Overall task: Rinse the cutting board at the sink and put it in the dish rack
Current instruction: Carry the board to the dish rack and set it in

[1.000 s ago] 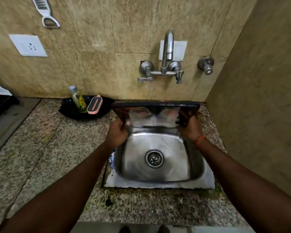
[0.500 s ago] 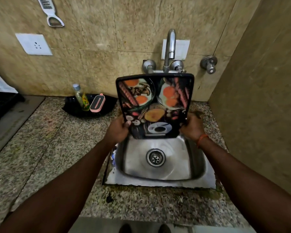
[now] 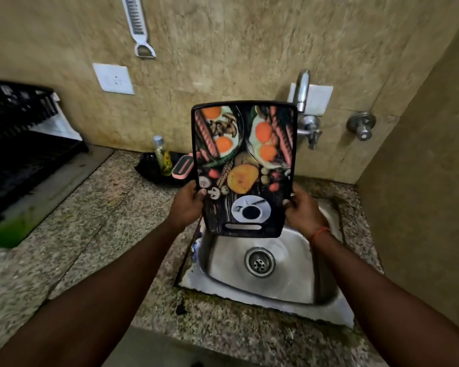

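Observation:
A black cutting board (image 3: 244, 165) printed with food pictures stands upright above the steel sink (image 3: 326, 287), its printed face toward me and its handle slot at the bottom. My left hand (image 3: 187, 205) grips its lower left edge and my right hand (image 3: 302, 213) grips its lower right edge. The tap (image 3: 302, 88) rises behind the board's upper right corner; no water shows. The black dish rack (image 3: 19, 144) sits at the far left on the counter.
A black tray (image 3: 149, 168) behind the board's left side holds a small bottle (image 3: 162, 154) and a pink scrubber (image 3: 182, 165). A grater (image 3: 138, 25) hangs on the wall above a socket plate (image 3: 114, 78). A side wall stands close on the right.
The board has tipped up from lying flat over the sink to standing upright, and it has risen and shifted left. The view has turned left, bringing the dish rack into sight.

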